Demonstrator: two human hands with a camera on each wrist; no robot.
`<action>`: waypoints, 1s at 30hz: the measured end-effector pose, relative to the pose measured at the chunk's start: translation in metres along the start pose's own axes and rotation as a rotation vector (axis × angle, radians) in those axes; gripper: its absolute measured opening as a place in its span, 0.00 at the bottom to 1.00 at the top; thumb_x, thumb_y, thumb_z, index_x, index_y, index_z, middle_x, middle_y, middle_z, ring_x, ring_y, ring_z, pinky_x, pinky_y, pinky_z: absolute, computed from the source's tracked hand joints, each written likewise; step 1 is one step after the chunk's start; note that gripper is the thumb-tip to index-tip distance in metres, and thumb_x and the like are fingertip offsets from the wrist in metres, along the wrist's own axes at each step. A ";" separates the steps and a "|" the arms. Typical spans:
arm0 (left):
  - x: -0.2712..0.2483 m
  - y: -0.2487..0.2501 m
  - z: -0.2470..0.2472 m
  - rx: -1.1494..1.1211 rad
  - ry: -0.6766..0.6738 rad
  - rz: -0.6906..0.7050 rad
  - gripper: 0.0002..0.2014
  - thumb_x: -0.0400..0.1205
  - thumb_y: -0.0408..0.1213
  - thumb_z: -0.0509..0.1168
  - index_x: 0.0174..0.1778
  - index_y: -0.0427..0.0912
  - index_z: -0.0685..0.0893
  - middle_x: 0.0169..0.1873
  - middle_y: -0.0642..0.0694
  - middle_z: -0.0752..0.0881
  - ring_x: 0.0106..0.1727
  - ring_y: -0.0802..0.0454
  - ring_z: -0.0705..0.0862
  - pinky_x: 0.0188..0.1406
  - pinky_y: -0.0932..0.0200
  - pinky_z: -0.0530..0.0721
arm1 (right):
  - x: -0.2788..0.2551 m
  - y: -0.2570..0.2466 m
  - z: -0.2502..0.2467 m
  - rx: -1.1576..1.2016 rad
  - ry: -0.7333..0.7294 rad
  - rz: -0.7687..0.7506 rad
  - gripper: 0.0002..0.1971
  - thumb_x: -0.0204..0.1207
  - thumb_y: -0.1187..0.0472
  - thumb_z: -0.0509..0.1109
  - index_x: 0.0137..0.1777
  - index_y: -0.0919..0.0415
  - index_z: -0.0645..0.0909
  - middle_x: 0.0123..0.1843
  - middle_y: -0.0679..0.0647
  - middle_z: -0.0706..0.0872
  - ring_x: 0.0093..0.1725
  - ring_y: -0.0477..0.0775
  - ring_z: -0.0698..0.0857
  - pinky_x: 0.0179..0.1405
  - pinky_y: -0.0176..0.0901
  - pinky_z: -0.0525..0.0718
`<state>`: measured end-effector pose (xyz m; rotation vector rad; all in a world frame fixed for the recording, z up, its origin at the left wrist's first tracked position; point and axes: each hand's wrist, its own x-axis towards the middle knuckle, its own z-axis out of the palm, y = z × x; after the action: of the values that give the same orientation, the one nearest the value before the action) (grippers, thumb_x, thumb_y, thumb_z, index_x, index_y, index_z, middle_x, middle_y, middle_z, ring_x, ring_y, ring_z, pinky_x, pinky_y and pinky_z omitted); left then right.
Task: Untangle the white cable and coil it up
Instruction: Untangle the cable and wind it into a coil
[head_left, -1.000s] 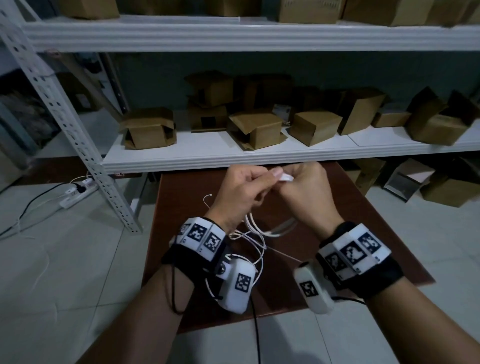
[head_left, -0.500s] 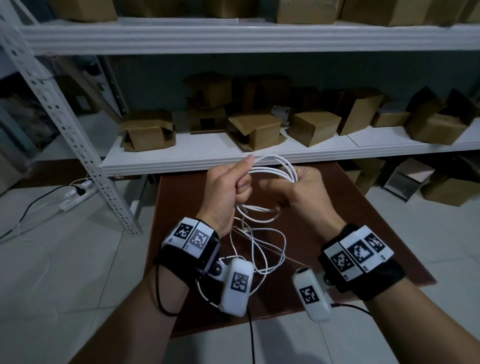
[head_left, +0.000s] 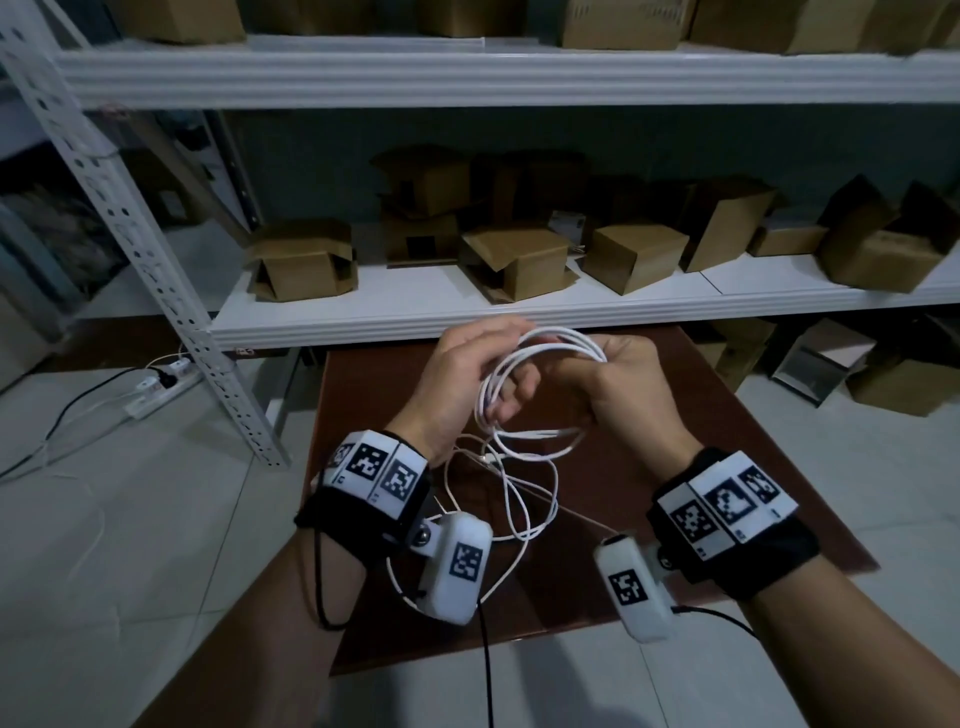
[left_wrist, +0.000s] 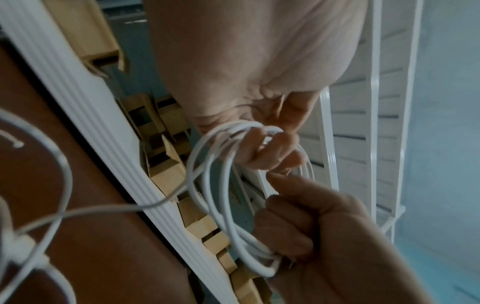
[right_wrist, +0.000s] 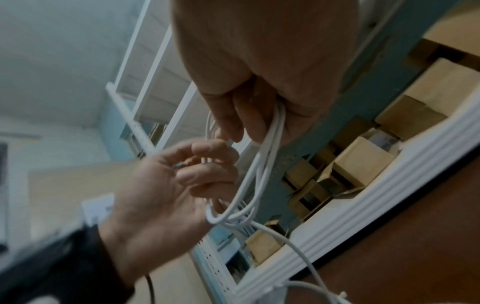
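The white cable (head_left: 545, 343) is partly wound into a small coil of several loops, held in the air between both hands above the brown table (head_left: 727, 467). My left hand (head_left: 467, 384) has its fingers curled over the coil's left side (left_wrist: 207, 185). My right hand (head_left: 623, 395) grips the right side, fingers wrapped round the strands (right_wrist: 270, 131). The rest of the cable (head_left: 524, 499) hangs in loose tangled loops under my wrists down to the table. One cable end (left_wrist: 16, 144) shows over the table.
A white metal shelf (head_left: 467, 317) with several open cardboard boxes (head_left: 519, 260) runs just behind the hands. Its perforated upright (head_left: 156, 260) stands at the left. A power strip (head_left: 161, 387) lies on the tiled floor. More boxes (head_left: 904, 384) sit at the right.
A second ago both hands pinched the cable close together. Since then loops have been wound into a coil between them, and the hands have drawn slightly apart.
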<state>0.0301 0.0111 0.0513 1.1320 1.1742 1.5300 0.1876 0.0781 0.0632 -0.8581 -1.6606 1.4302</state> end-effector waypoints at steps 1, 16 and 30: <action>0.000 -0.001 0.003 0.027 0.013 -0.023 0.19 0.93 0.45 0.59 0.57 0.33 0.88 0.26 0.37 0.81 0.18 0.50 0.73 0.17 0.62 0.66 | 0.000 0.001 0.001 -0.056 -0.020 -0.027 0.14 0.73 0.78 0.72 0.29 0.63 0.87 0.19 0.48 0.83 0.18 0.42 0.76 0.21 0.36 0.74; -0.002 -0.006 0.009 -0.051 -0.018 -0.125 0.23 0.93 0.49 0.62 0.36 0.37 0.81 0.22 0.50 0.64 0.21 0.56 0.67 0.23 0.67 0.64 | 0.001 -0.003 0.000 0.377 0.159 0.112 0.16 0.76 0.80 0.67 0.33 0.61 0.82 0.20 0.44 0.77 0.21 0.44 0.67 0.20 0.37 0.61; 0.001 0.011 -0.008 -0.292 0.080 -0.161 0.25 0.90 0.52 0.65 0.31 0.38 0.82 0.16 0.57 0.62 0.17 0.61 0.57 0.27 0.60 0.49 | -0.001 -0.006 0.005 0.442 0.116 0.132 0.13 0.74 0.81 0.71 0.59 0.77 0.85 0.23 0.48 0.74 0.21 0.43 0.65 0.21 0.37 0.64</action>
<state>0.0213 0.0090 0.0610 0.7712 1.0267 1.5723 0.1838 0.0744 0.0686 -0.7867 -1.1543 1.7173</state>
